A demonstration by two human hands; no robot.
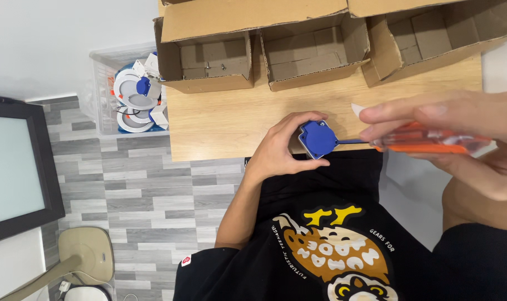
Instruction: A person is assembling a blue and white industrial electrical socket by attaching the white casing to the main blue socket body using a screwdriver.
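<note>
Closest to the camera, the right hand (459,134) is closed around the orange handle of a screwdriver (432,142), its thin shaft pointing sideways into a small blue plastic part (317,139). The left hand (278,150), wrist bent, pinches that part by its edges just above the wooden table (220,122); it looks light, rigid and smooth. Beyond stand open cardboard boxes (315,56).

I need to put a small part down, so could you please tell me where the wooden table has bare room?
The light wooden table is bare between the three open cardboard boxes at the back and its near edge, mostly on the left. It is crowded near the left hand holding the blue square socket and the right hand with the orange-handled screwdriver.
</note>
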